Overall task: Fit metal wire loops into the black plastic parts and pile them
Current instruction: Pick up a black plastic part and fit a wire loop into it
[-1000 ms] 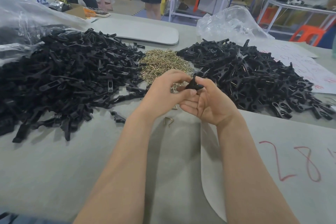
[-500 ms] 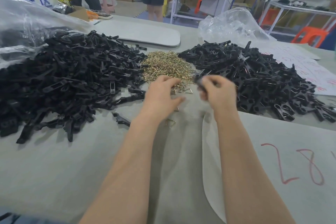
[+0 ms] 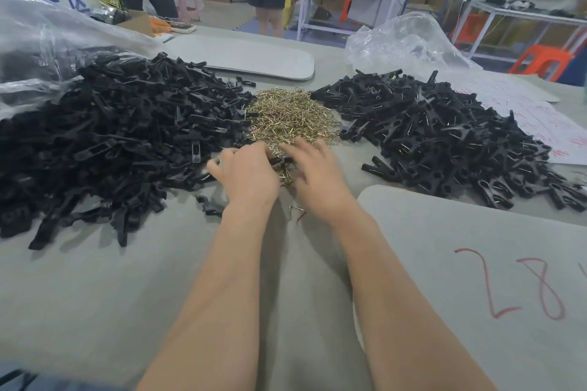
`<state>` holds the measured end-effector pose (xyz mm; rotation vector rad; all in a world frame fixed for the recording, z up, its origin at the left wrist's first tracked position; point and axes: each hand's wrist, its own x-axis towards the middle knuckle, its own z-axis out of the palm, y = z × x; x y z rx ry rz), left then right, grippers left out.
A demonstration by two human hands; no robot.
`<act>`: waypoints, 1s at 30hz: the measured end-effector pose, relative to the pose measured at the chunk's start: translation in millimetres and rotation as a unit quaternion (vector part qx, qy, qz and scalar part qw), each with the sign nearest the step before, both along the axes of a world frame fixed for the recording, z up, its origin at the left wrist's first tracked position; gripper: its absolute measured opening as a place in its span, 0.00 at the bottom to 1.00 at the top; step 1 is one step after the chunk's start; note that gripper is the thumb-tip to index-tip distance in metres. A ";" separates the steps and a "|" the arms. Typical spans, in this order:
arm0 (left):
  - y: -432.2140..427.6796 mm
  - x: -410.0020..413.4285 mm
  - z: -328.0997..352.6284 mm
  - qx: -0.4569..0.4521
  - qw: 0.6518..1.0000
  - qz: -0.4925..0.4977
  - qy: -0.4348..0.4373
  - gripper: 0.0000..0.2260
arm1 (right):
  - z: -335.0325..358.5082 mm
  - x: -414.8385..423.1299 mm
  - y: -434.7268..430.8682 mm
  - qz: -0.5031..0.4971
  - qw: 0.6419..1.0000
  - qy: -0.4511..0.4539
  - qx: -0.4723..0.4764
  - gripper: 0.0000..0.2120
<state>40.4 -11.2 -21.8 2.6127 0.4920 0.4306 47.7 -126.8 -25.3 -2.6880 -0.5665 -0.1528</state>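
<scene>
Shifting right hand [image 3: 313, 174] onto wire loops [image 3: 292, 117]

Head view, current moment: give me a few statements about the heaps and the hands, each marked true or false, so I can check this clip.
1. The heap of brass-coloured metal wire loops lies between the left heap of black plastic parts and the right heap of black plastic parts. True.
2. The left hand and the right hand are both over the right heap. False: both are at the near edge of the wire loops.
3. A single loose wire loop lies on the grey table between the wrists. True.
4. The grey board with red numerals lies left of the arms. False: it lies to their right.
5. Metal wire shows on parts in the right heap. True.
</scene>
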 end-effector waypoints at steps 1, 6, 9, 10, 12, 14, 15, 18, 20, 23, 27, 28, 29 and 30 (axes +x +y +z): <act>-0.7 -0.3 1.4 -0.001 1.000 0.003 -0.010 0.12 | -3.9 -1.1 4.5 -0.005 0.999 0.028 -0.027 0.29; -0.1 -0.3 7.7 -0.080 0.990 -0.008 -0.111 0.10 | -11.5 -0.7 3.6 -0.060 0.997 -0.039 0.002 0.22; -3.1 -0.9 11.6 -0.101 0.983 -0.015 -0.153 0.12 | -11.4 1.2 1.3 -0.084 0.995 -0.043 0.030 0.16; -3.5 -1.0 12.4 -0.128 0.979 -0.026 -0.160 0.13 | -10.5 0.9 0.3 -0.091 0.994 -0.043 0.048 0.14; -3.8 -1.3 14.5 -0.227 0.958 -0.053 -0.167 0.12 | -8.2 -0.1 -2.2 -0.096 0.991 -0.045 0.082 0.10; -2.6 -1.1 16.3 -0.294 0.940 -0.065 -0.164 0.09 | -7.0 0.0 -3.1 -0.090 0.993 -0.041 0.069 0.08; -1.5 -0.8 17.3 -0.305 0.937 -0.064 -0.158 0.08 | -6.8 -0.2 -2.7 -0.089 0.994 -0.036 0.052 0.07; 0.3 -0.1 16.7 -0.348 0.922 -0.072 -0.153 0.06 | -2.4 0.5 -3.9 -0.115 0.988 -0.005 0.102 0.06; 0.3 -0.6 16.7 -0.375 0.910 -0.095 -0.150 0.06 | 5.4 1.6 -10.9 -0.147 0.959 0.008 0.241 0.07; -2.5 0.2 15.6 -0.347 0.918 -0.149 -0.121 0.11 | 17.6 1.8 -25.3 -0.166 0.891 0.045 0.420 0.09; -11.0 -3.0 13.3 -0.317 0.925 -0.194 -0.076 0.17 | 23.0 -1.4 -29.4 -0.133 0.852 0.084 0.499 0.11; -12.3 -4.3 13.6 -0.327 0.921 -0.199 -0.071 0.18 | 23.9 -2.1 -28.1 -0.126 0.856 0.076 0.496 0.10; -13.3 -5.2 14.3 -0.339 0.916 -0.204 -0.066 0.19 | 24.9 -2.6 -26.8 -0.118 0.861 0.069 0.489 0.09; -14.2 -5.8 15.4 -0.353 0.910 -0.209 -0.063 0.19 | 26.1 -3.2 -25.1 -0.111 0.867 0.068 0.481 0.08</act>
